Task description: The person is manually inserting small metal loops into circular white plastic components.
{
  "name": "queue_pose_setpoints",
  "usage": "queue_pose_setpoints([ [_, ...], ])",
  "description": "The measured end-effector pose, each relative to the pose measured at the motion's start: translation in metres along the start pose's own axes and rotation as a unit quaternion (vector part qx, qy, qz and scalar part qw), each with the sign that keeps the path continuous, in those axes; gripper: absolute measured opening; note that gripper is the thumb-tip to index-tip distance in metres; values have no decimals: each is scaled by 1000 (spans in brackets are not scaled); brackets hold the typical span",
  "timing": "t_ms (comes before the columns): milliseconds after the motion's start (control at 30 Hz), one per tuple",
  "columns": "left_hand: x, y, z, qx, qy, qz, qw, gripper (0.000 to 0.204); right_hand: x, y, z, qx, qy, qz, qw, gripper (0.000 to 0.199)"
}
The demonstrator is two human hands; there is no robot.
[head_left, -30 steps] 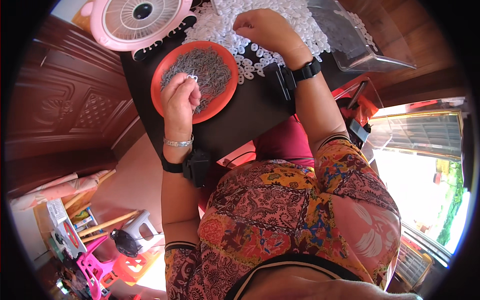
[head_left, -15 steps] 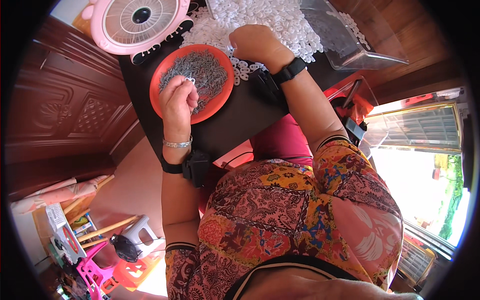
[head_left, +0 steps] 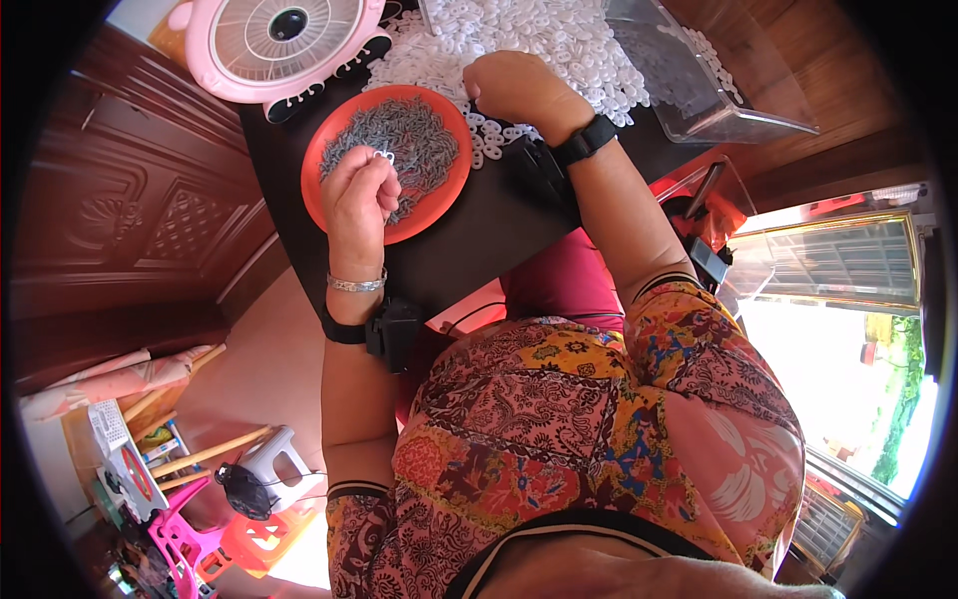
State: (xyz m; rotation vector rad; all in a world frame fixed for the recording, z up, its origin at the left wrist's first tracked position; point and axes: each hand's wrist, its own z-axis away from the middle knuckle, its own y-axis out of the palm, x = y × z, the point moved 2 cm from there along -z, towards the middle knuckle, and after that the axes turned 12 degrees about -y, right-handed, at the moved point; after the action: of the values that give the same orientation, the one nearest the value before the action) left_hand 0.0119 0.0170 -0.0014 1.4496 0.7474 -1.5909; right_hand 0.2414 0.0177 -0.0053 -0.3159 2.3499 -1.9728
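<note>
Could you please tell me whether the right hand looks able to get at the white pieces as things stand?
Probably yes: the right hand is right by the white pieces, with nothing visible in the way.

The head view, hard to read toward its rim, looks down at the nearby table point(head_left: 489, 225).

Legible texts, labels, brands, numbers and signs: none can be read.
</note>
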Motion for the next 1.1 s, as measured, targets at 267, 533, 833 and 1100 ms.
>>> queue_pose_setpoints([
  [267, -1, -1, 1, -8, 0, 11, 1000, 18, 0, -10, -3, -72, -53, -329, 940, 16],
  [533, -1, -1, 2, 1, -12, -25, 1000, 19, 32, -5, -7, -7, -14, -799, 602, 21],
  [833, -3, 2, 3, -12, -26, -9, 1000, 17, 51, -8, -3, 37, -34, -786, 616, 24],
  [1100, -2, 2, 3, -9, -39, -11, 999, 15, 55, -14, -1, 28, -31, -722, 691, 21],
])
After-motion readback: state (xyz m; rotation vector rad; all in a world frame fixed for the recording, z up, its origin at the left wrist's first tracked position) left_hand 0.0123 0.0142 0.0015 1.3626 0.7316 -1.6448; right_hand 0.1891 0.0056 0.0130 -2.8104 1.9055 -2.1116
